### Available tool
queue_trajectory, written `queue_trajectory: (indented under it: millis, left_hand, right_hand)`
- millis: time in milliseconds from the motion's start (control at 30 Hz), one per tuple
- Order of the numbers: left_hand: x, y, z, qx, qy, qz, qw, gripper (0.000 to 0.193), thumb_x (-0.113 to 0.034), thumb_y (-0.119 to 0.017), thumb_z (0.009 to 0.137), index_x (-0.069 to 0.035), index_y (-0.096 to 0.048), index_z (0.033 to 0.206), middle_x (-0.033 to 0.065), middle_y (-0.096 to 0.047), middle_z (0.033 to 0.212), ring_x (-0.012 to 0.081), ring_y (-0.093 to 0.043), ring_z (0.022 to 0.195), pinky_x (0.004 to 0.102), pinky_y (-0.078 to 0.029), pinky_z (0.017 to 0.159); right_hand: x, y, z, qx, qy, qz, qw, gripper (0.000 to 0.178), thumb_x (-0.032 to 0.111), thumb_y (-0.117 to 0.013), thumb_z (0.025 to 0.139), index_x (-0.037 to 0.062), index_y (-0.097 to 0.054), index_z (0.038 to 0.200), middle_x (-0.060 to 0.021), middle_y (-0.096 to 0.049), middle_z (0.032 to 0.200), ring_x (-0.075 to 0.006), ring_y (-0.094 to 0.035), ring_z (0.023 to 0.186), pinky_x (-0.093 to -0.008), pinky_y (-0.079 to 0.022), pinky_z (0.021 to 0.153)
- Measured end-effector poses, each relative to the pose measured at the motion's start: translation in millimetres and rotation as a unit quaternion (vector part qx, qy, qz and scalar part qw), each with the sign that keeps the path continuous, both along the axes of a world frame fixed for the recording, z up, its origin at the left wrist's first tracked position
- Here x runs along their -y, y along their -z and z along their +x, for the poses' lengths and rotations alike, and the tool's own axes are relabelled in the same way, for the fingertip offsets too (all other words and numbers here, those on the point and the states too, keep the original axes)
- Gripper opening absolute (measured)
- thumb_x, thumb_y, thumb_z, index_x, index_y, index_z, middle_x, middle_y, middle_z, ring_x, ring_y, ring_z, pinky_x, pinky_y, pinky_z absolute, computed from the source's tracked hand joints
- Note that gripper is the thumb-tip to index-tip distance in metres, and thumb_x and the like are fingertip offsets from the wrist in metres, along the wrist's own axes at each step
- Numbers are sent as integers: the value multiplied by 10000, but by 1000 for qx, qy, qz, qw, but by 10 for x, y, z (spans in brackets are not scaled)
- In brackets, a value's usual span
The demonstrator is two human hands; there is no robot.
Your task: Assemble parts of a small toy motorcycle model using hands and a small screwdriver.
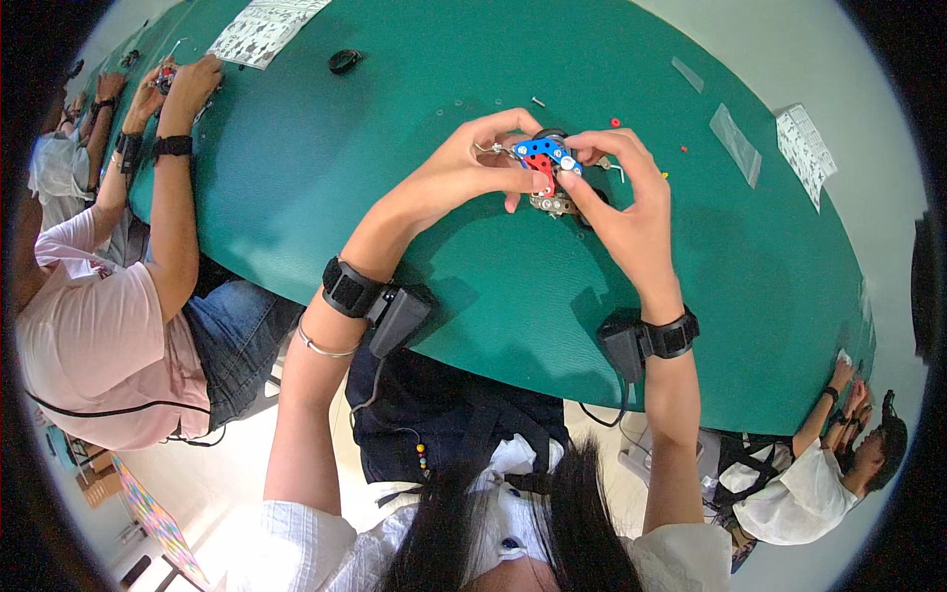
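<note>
Both my hands hold a small construction-set model (541, 150) just above the green table. It has blue and red perforated plates, metal perforated strips below them and a dark wheel at its far side. My left hand (483, 163) grips it from the left, thumb on the red part and fingers behind. From the right, my right hand (626, 183) closes on it, thumb and fingertips at the blue plate's end. A bent metal rod (617, 170) shows by the right fingers. Parts of the model are hidden behind my fingers.
Around the green table (414, 109) lie a black ring (344, 61), a small screw (538, 102), a red piece (615, 122) and clear plastic bags (736, 145). Printed sheets (266, 30) lie at the far left and right. Other people work at left and right.
</note>
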State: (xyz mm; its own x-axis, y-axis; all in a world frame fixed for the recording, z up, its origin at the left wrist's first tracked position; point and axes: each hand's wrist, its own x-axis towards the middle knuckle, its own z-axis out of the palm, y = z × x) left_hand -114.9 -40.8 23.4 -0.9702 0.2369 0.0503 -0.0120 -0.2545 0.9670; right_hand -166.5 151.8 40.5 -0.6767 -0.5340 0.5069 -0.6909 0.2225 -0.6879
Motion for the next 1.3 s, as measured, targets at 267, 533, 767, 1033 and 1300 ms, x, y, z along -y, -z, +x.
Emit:
queue_trajectory:
  millis: [267,533,767,1033,1300]
  left_hand:
    - [10,8,-18,6,22,-4,1000,293,-145,-724,795,-62,-542,1010,9,-613,839,77,-546,673,229,-431,536]
    - [57,38,-32,13,23,-5,1000,286,-149,-729,785,-63,-544,985,6,-606,833,72,-529,667,227,-415,520]
    - [19,28,-46,-17,-1,-30,999,294,-156,-731,787,-59,-548,996,14,-612,834,75,-531,666,228,-422,538]
    - [38,61,-48,4,-14,4,1000,319,-148,-723,801,-64,-555,1059,29,-631,867,95,-569,708,233,-448,573]
    - [49,49,-35,26,-15,15,999,313,-145,-722,802,-64,-554,1054,31,-638,867,91,-568,700,240,-447,556]
  right_hand:
    - [-44,-29,0,11,-3,41,999,267,92,-738,750,76,-648,1001,-41,-615,904,-170,-596,816,-314,-446,787]
    - [-21,-55,-17,49,-44,-1,998,218,4,-701,776,21,-658,989,-82,-632,994,-171,-617,835,-292,-502,778]
    - [3,-41,23,52,-28,-9,998,175,-11,-674,805,3,-652,978,-97,-634,997,-163,-622,821,-285,-520,754]
    - [-7,-20,-39,16,-25,-17,999,215,-12,-691,769,34,-667,978,-91,-608,1032,-192,-612,883,-313,-507,786]
    - [-68,-50,-20,-71,-42,64,995,202,24,-718,741,72,-678,934,-71,-584,1000,-221,-586,939,-326,-473,795]
